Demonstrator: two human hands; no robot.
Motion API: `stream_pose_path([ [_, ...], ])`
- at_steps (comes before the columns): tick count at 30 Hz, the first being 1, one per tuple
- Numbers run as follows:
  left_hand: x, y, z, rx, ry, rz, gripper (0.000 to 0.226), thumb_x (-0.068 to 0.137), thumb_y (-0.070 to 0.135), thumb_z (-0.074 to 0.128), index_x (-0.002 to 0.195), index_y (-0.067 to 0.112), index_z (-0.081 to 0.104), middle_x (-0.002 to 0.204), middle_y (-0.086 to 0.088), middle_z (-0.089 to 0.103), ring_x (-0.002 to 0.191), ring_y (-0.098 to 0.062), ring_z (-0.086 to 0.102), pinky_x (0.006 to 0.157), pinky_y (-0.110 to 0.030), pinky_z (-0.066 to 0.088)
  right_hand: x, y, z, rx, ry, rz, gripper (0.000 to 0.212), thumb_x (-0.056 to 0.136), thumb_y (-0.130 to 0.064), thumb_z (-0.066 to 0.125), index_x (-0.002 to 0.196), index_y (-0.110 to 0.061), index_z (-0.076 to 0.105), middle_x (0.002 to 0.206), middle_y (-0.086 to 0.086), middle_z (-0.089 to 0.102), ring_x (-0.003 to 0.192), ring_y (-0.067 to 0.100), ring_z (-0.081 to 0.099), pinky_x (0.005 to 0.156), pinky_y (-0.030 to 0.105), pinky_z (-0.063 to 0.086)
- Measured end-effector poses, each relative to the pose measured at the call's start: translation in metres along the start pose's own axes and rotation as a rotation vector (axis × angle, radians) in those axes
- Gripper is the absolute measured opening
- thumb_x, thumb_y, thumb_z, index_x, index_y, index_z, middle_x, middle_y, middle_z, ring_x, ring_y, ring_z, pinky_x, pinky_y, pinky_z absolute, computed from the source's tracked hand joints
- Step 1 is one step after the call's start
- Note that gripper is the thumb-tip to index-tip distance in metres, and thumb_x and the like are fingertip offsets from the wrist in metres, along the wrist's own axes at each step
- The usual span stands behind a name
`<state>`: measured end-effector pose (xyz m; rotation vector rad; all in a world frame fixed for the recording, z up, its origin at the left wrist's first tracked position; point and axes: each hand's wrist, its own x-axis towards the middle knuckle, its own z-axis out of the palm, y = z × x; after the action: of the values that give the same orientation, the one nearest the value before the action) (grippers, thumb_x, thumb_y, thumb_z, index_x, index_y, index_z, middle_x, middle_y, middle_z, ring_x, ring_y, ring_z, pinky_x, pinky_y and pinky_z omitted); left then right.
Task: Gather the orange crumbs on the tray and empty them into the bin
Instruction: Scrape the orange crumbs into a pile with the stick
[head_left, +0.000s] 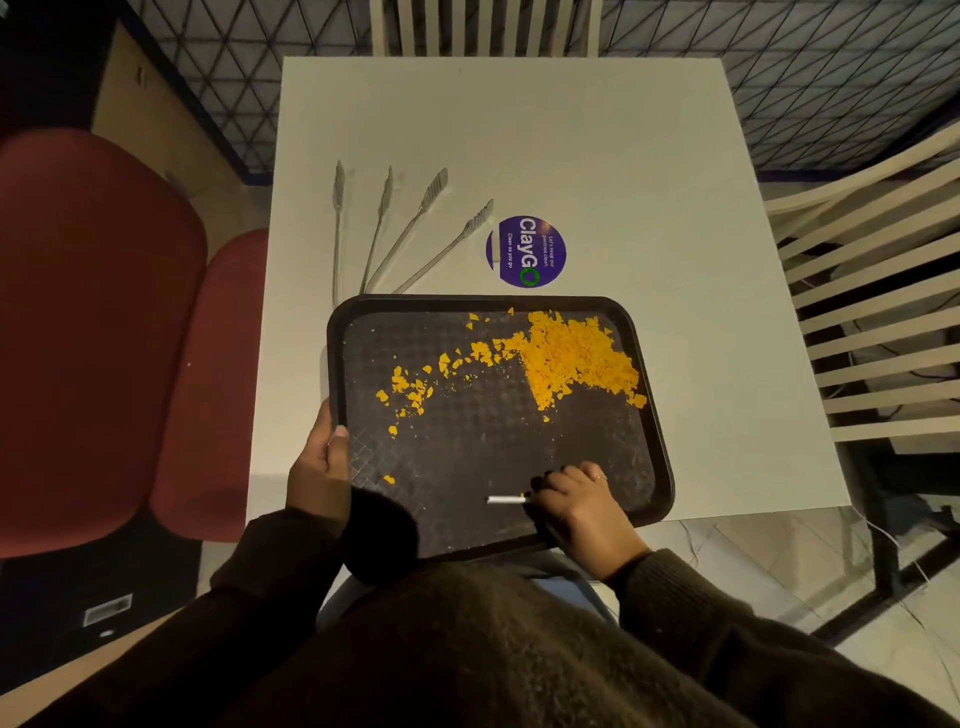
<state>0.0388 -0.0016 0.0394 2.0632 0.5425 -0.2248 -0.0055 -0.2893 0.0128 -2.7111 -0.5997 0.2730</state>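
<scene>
While crumbs (571, 358) litter the tray (657, 415) — left hand (319, 475) gripping its rim, right hand (582, 501) (curled) around a white stick (505, 500).

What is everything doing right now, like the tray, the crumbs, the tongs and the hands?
Tray: flat on the table, near edge overhanging.
Orange crumbs: mostly piled far right, some scattered left.
Tongs: two pairs, sprung open, untouched.
Left hand: gripping the tray rim.
Right hand: pinching a white stick.

Bright orange crumbs (566, 353) lie on a dark brown plastic tray (467, 457) with a bumpy diamond pattern.

The round sticker (525, 252) is purple.
</scene>
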Motion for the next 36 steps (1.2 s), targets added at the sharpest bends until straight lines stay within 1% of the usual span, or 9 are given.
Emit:
stream_pose_path([
  [6,0.001,-0.007,0.0,0.045,-0.025,-0.019,0.044,0.098,0.019,0.028,0.142,0.014,0.03,0.142,-0.012,0.044,0.131,-0.03,0.04,0.112,-0.039,0.029,0.051,0.023,-0.009,0.018,0.11,0.394,0.012,0.088,-0.016,0.058,0.078,-0.019,0.064,0.072,-0.002,0.055,0.068,0.02,0.049,0.078,0.037,0.035],
  [12,0.003,-0.007,0.001,0.07,-0.031,-0.01,0.044,0.098,0.018,0.027,0.142,0.016,0.029,0.141,-0.012,0.045,0.129,-0.031,0.042,0.108,-0.037,0.031,0.081,0.042,-0.022,0.058,0.054,0.526,0.021,0.094,-0.01,0.048,0.088,-0.004,0.067,0.085,0.013,0.062,0.083,0.032,0.055,0.091,0.043,0.031],
  [15,0.002,-0.006,0.0,0.014,-0.026,0.013,0.049,0.093,0.029,0.027,0.141,0.018,0.032,0.141,-0.008,0.046,0.129,-0.027,0.042,0.11,-0.035,0.032,0.07,0.027,-0.026,0.086,0.098,0.477,0.018,0.091,-0.01,0.052,0.084,-0.007,0.067,0.081,0.01,0.062,0.078,0.029,0.055,0.085,0.04,0.034],
  [19,-0.002,0.001,0.001,-0.118,-0.001,0.04,0.043,0.096,0.017,0.029,0.138,0.019,0.037,0.131,0.008,0.046,0.123,-0.01,0.041,0.095,-0.001,0.027,0.052,-0.024,-0.028,0.15,-0.016,0.138,0.009,0.083,-0.016,0.059,0.077,-0.013,0.066,0.072,0.004,0.061,0.068,0.026,0.059,0.068,0.036,0.041],
  [23,-0.004,0.002,0.001,-0.212,-0.002,0.015,0.041,0.097,0.017,0.03,0.137,0.023,0.04,0.132,0.003,0.052,0.122,-0.01,0.045,0.107,-0.023,0.033,0.059,-0.072,-0.022,0.176,-0.215,-0.223,0.017,0.085,-0.024,0.05,0.082,-0.017,0.065,0.077,0.002,0.063,0.073,0.023,0.057,0.069,0.031,0.031],
  [26,-0.005,0.001,0.0,-0.237,-0.008,0.045,0.042,0.098,0.016,0.03,0.137,0.025,0.041,0.134,0.013,0.049,0.12,0.008,0.045,0.104,-0.012,0.033,0.074,-0.088,-0.017,0.156,-0.271,-0.353,0.012,0.085,-0.02,0.054,0.086,-0.017,0.066,0.083,0.003,0.062,0.079,0.023,0.057,0.074,0.031,0.03],
  [28,-0.005,-0.002,0.0,-0.231,-0.004,0.067,0.041,0.098,0.016,0.031,0.137,0.026,0.04,0.129,0.027,0.045,0.114,0.023,0.04,0.097,0.0,0.029,0.085,-0.095,-0.019,0.175,-0.264,-0.339,0.009,0.083,-0.017,0.057,0.079,-0.015,0.065,0.078,0.006,0.061,0.074,0.026,0.057,0.074,0.031,0.031],
  [32,-0.008,-0.003,0.0,-0.26,0.01,0.023,0.041,0.097,0.021,0.032,0.134,0.037,0.037,0.119,0.039,0.043,0.115,0.02,0.041,0.097,0.001,0.027,0.106,-0.106,-0.025,0.231,-0.205,-0.181,0.013,0.081,-0.012,0.057,0.073,-0.008,0.066,0.073,0.01,0.063,0.069,0.029,0.059,0.072,0.039,0.048],
  [36,-0.013,0.005,-0.005,-0.272,-0.027,-0.038,0.039,0.098,0.028,0.03,0.133,0.046,0.034,0.108,0.046,0.042,0.095,0.032,0.043,0.082,0.008,0.03,0.129,-0.1,-0.028,0.313,-0.134,0.083,0.015,0.084,-0.013,0.058,0.077,-0.006,0.069,0.082,0.009,0.065,0.075,0.022,0.057,0.077,0.035,0.05],
])
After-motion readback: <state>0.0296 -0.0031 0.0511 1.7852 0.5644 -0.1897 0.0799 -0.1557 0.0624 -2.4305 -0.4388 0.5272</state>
